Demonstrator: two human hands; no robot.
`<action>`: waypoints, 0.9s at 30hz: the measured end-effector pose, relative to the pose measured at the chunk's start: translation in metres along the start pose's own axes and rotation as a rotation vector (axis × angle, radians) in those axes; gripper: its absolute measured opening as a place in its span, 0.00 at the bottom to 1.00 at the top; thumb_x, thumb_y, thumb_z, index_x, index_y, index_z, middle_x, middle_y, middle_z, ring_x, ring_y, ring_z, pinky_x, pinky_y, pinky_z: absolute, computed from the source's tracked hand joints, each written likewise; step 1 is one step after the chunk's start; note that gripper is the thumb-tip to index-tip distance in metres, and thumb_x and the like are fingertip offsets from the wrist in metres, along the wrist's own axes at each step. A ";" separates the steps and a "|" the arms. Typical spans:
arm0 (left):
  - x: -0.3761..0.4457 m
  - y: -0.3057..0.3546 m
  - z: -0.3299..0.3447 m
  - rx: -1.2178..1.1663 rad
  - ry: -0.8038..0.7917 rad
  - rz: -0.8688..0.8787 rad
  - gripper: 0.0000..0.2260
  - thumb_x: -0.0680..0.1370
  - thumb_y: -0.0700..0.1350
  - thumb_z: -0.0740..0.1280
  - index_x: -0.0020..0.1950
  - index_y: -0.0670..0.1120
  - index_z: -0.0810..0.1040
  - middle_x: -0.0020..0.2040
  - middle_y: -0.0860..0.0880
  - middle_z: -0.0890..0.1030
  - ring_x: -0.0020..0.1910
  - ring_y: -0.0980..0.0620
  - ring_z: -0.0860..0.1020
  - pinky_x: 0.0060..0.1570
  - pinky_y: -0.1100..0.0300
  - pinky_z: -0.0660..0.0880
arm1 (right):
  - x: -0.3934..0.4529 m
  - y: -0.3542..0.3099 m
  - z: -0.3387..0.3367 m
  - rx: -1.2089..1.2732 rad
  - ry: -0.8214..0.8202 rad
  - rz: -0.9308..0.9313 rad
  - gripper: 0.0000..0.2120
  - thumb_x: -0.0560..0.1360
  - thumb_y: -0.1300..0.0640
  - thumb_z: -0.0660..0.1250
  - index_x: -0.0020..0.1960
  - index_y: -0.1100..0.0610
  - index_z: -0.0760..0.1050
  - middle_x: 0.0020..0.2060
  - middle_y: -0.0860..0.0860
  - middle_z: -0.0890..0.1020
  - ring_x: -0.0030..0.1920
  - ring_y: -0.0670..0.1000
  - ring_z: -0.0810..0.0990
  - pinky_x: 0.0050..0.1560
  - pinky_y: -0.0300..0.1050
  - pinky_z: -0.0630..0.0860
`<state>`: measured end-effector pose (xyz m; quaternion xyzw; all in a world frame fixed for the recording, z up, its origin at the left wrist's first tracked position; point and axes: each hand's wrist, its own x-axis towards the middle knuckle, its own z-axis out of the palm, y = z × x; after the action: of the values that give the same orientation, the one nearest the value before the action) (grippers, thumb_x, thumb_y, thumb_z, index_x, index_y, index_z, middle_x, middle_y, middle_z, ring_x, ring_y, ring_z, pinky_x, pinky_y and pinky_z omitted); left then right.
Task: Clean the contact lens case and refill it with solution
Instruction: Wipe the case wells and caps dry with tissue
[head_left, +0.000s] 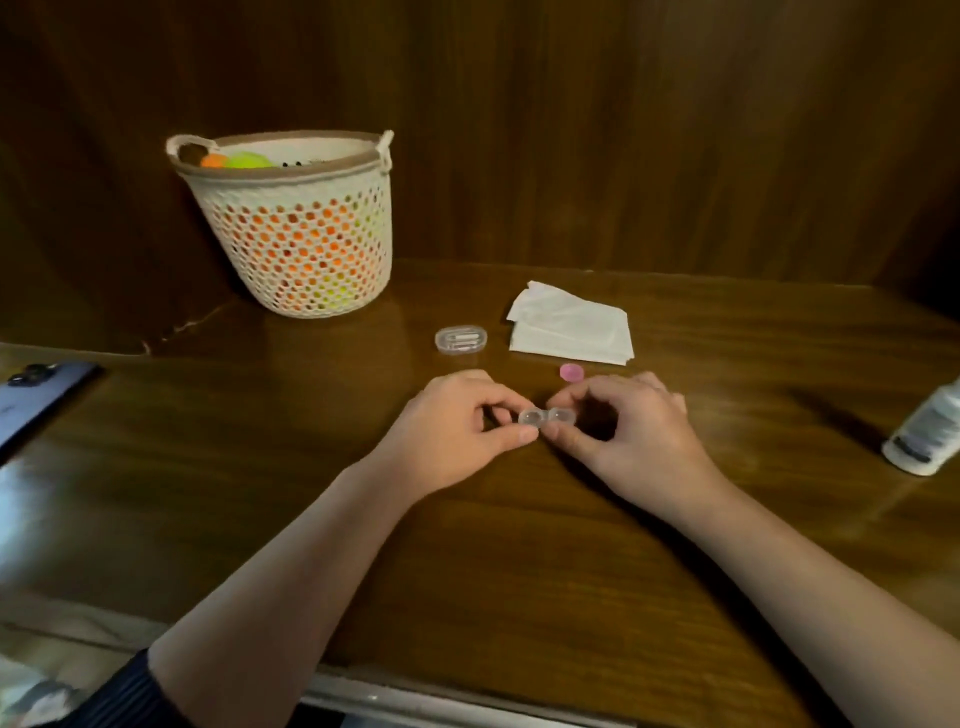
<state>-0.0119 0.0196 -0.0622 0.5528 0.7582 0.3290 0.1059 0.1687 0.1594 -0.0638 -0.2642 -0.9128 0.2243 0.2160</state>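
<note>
1. Left hand (457, 421) and right hand (623, 426) each pinch one end of the clear contact lens case (546, 417), held just above the worktop (519, 545).
2. Pink cap (570, 372) lies just behind the right hand, near the tissues (571, 325).
3. Small clear box (461, 339) sits beside the tissues; perforated basket (301, 228) stands behind on the left.
4. Solution bottle (930, 431) stands at the right edge; phone (36, 400) lies at the left edge.

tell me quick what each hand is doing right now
Left hand: fingers pinch the left end of the clear lens case.
Right hand: fingers pinch the right end of the same case.
</note>
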 end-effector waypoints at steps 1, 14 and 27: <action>0.000 -0.002 0.002 -0.011 0.008 0.001 0.12 0.78 0.54 0.76 0.61 0.63 0.86 0.49 0.61 0.80 0.42 0.64 0.78 0.38 0.66 0.72 | 0.001 0.001 0.003 0.043 0.015 0.036 0.09 0.77 0.33 0.71 0.53 0.35 0.82 0.53 0.32 0.83 0.65 0.46 0.71 0.62 0.53 0.61; -0.007 0.002 0.002 0.025 0.054 -0.003 0.15 0.79 0.58 0.74 0.65 0.60 0.84 0.50 0.62 0.79 0.40 0.61 0.77 0.39 0.67 0.70 | -0.012 -0.018 -0.006 -0.002 0.030 0.120 0.18 0.76 0.33 0.72 0.63 0.38 0.81 0.60 0.36 0.80 0.66 0.46 0.74 0.67 0.54 0.69; 0.030 0.021 -0.025 -0.179 0.421 0.004 0.19 0.87 0.54 0.63 0.36 0.52 0.72 0.37 0.52 0.74 0.37 0.52 0.75 0.37 0.62 0.69 | 0.043 -0.003 -0.021 0.281 0.466 0.285 0.20 0.88 0.44 0.59 0.41 0.48 0.80 0.37 0.44 0.82 0.42 0.41 0.80 0.40 0.40 0.73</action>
<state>-0.0192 0.0406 -0.0240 0.4619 0.7302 0.5034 -0.0068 0.1452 0.1883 -0.0339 -0.4013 -0.7526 0.3098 0.4202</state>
